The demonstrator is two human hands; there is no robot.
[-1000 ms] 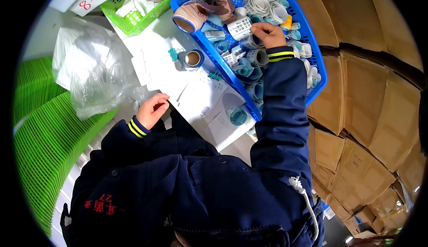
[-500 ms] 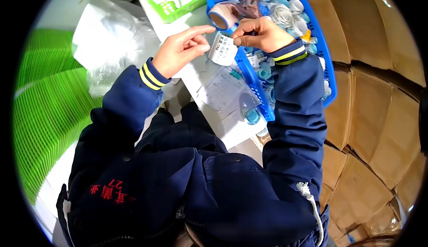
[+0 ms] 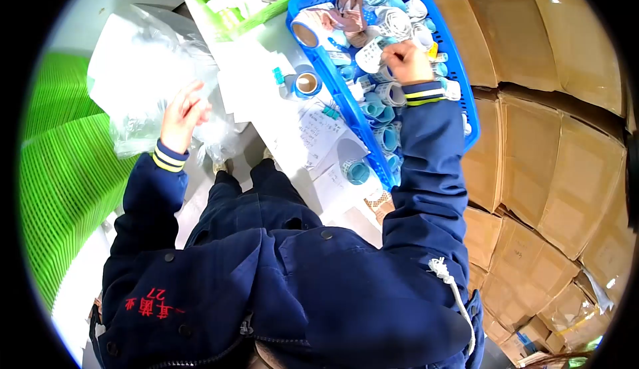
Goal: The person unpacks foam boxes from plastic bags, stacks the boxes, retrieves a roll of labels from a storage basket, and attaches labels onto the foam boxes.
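Fingers [image 3: 391, 52] of the right hand [image 3: 407, 62] pinch a white label roll [image 3: 367, 57], which I see over the blue basket [image 3: 347, 106] of other rolls [image 3: 394, 22]; farther out, I have the left hand [image 3: 181, 119] loosely spread, near the clear plastic bag [image 3: 130, 69].

The table [image 3: 285, 146] carries two baskets: one green basket [image 3: 266, 16] at its far edge, one blue basket [image 3: 343, 106] along its right edge. Beside the blue one are two teal clips [image 3: 278, 76], one blue-rimmed roll [image 3: 314, 89] and one teal roll [image 3: 356, 172]. Inside it lie one yellow label [image 3: 433, 50] near the right edge and too many label rolls [image 3: 393, 24] to count.
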